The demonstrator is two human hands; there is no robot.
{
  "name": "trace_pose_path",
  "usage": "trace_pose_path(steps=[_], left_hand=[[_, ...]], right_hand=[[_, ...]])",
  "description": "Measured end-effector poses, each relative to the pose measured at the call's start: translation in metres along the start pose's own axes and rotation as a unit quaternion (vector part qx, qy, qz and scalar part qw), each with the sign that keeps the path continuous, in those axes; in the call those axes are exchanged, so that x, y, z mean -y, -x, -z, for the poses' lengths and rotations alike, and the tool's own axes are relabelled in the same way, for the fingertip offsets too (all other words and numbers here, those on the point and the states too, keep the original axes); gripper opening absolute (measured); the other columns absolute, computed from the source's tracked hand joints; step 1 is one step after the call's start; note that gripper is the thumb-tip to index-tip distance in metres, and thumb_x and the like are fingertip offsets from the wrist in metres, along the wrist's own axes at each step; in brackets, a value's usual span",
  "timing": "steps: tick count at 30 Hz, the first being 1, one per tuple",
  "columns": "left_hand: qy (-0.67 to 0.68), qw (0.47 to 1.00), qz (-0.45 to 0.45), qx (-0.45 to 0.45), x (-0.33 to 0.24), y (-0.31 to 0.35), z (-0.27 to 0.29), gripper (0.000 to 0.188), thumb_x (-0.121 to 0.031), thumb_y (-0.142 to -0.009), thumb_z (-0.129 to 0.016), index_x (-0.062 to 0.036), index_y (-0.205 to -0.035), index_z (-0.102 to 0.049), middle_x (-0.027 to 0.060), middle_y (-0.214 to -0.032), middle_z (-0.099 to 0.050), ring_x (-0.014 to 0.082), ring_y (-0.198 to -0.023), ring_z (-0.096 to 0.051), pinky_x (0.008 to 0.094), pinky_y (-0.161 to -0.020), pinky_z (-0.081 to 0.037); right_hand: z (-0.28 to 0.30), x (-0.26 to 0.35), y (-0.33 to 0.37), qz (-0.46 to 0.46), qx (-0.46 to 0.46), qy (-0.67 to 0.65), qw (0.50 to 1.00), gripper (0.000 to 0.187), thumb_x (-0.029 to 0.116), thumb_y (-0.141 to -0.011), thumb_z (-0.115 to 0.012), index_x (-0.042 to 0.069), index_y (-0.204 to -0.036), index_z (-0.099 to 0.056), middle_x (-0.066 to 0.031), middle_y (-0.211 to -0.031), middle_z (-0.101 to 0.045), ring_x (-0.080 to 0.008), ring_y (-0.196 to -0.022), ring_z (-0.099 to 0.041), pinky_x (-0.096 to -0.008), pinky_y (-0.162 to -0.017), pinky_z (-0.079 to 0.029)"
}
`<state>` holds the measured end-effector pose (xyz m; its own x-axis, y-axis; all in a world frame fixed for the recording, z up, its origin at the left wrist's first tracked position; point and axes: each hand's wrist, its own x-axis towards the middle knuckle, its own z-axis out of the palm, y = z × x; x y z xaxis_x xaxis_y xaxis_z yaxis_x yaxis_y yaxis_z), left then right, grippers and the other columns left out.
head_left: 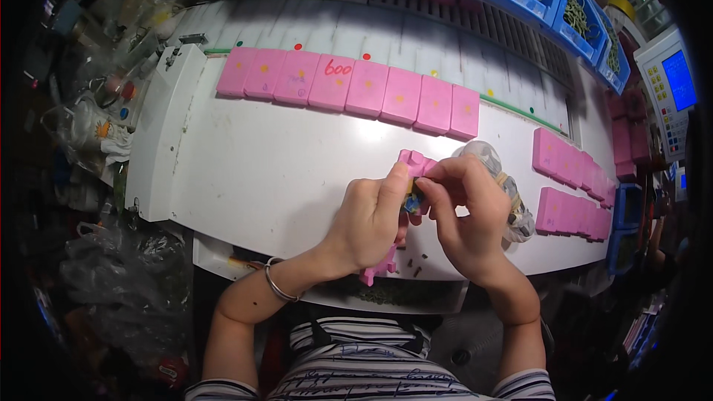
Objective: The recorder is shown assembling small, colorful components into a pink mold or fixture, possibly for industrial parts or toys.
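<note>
Over the white desk (pixel 260 171), left hand (pixel 368 223) and right hand (pixel 464 215) pinch one pink block (pixel 413 161) between closed fingertips, raised for close handling.

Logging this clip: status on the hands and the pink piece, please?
Left hand and right hand both pinch one pink block above the white table. Row of pink blocks beyond, untouched. Nothing in the way.

A small pink plastic block (pixel 413 162), tilted, pinched between both hands above the white worktop.
</note>
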<state>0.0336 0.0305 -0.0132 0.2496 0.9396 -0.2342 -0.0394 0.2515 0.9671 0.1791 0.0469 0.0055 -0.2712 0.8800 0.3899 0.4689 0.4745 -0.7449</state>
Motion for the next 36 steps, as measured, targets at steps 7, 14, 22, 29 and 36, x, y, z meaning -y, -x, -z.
trace_pose_path(steps=[7, 14, 22, 29, 36], left_hand=[[0.058, 0.998, 0.029, -0.003, 0.001, 0.004, 0.010, 0.061, -0.037, -0.099, -0.022, 0.0078, -0.087, -0.062, 0.0116, -0.065, -0.060, 0.0117, -0.051, -0.055, 0.0251, -0.049, -0.047], [-0.007, 0.998, -0.025, -0.052, 0.003, 0.006, 0.000, 0.059, -0.032, -0.099, -0.027, 0.0051, -0.064, -0.056, 0.0093, -0.049, -0.053, 0.0154, -0.044, -0.054, 0.0293, -0.046, -0.044], [-0.008, 0.998, -0.007, -0.055, 0.007, 0.011, -0.002, 0.059, -0.031, -0.098, -0.028, 0.0057, -0.060, -0.054, 0.0117, -0.047, -0.053, 0.0180, -0.044, -0.056, 0.0302, -0.046, -0.045], [-0.030, 0.988, -0.120, -0.087, 0.004, 0.015, -0.001, 0.061, -0.040, -0.099, -0.024, 0.0052, -0.083, -0.062, 0.0092, -0.063, -0.058, 0.0147, -0.049, -0.056, 0.0284, -0.046, -0.045], [0.047, 0.995, -0.084, 0.004, -0.019, 0.014, -0.015, 0.028, -0.023, -0.092, -0.056, 0.0033, -0.096, -0.062, 0.0060, -0.080, -0.061, 0.0101, -0.073, -0.061, 0.0238, -0.065, -0.049]], right_hand=[[0.022, -0.007, 0.016, -0.109, 0.048, 0.071, 0.990, 0.010, 0.002, -0.079, -0.067, -0.001, -0.082, -0.058, -0.0048, -0.066, -0.054, -0.0103, -0.053, -0.054, -0.0223, -0.046, -0.041], [-0.001, 0.011, 0.011, -0.017, 0.047, -0.011, 0.999, 0.028, 0.000, -0.076, -0.068, 0.002, -0.101, -0.055, -0.0076, -0.080, -0.050, -0.0139, -0.064, -0.053, -0.0249, -0.052, -0.042], [0.000, 0.008, 0.021, -0.067, 0.061, -0.100, 0.991, 0.031, -0.001, -0.072, -0.072, 0.002, -0.095, -0.052, -0.0061, -0.082, -0.052, -0.0106, -0.068, -0.054, -0.0217, -0.050, -0.041], [0.021, 0.007, 0.025, -0.189, 0.001, -0.344, 0.920, 0.022, -0.004, -0.081, -0.064, -0.003, -0.101, -0.056, -0.0051, -0.089, -0.058, -0.0088, -0.068, -0.056, -0.0198, -0.055, -0.046], [0.031, 0.004, 0.016, -0.258, -0.025, -0.506, 0.823, 0.012, -0.001, -0.086, -0.058, -0.002, -0.097, -0.056, -0.0075, -0.084, -0.059, -0.0091, -0.065, -0.055, -0.0201, -0.052, -0.044]])
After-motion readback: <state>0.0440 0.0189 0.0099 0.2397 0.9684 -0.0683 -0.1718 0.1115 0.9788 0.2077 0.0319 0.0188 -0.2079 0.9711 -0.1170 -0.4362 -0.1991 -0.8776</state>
